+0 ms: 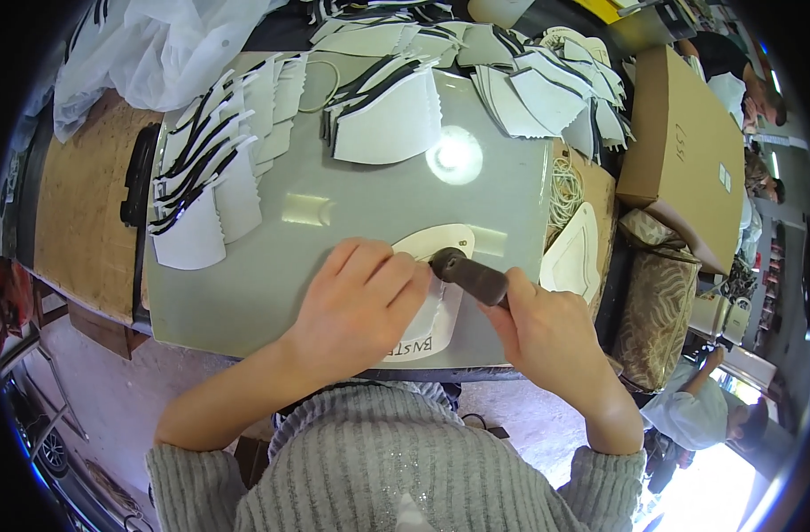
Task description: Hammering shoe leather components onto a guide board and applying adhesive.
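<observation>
My right hand [551, 328] is wrapped round the handle of a dark hammer-like tool [477, 280]. The tool's rounded head sits close to the fingertips of my left hand [360, 297]. Those fingers are curled and pressed down at the edge of a white cut piece [420, 321], most of which they cover. Under it lies a cream shaped template [442, 238] with lettering, at the near middle of the grey table sheet [289, 266]. What exactly the left fingertips pinch is partly hidden.
White black-edged pieces lie in fanned stacks at the left [192, 235], far middle [387, 124] and far right [547, 97]. Another cream template [575, 257] rests by tangled cord [564, 195]. At the right stand a cardboard box [688, 151] and a patterned cushion-like roll [655, 319]. Several people are beyond.
</observation>
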The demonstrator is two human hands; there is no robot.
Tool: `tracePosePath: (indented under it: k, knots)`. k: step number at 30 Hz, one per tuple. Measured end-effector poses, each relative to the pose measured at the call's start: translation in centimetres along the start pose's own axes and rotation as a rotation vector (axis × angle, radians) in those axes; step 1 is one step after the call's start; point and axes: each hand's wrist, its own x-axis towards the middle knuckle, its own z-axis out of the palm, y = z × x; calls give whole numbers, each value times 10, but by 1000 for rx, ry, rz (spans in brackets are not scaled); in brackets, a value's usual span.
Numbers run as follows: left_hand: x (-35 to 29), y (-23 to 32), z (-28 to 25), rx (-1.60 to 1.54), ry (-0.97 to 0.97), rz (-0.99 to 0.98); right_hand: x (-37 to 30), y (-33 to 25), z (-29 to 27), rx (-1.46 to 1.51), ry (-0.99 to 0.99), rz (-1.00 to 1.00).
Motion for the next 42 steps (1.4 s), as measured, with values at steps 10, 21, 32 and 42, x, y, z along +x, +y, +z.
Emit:
tracePosePath:
  k: [10,21,32,42]
  knots:
    - [-7,7,-7,31,-3,-22,2,-1,-4,47,11,-24]
    - [-13,10,-3,29,18,-46,-2,-9,2,62,64,-34]
    - [-23,9,-4,95,16,-74,-1,-9,6,104,52,-7]
    - [-18,13,-6,33,57,-118,0,-13,5,89,63,-20]
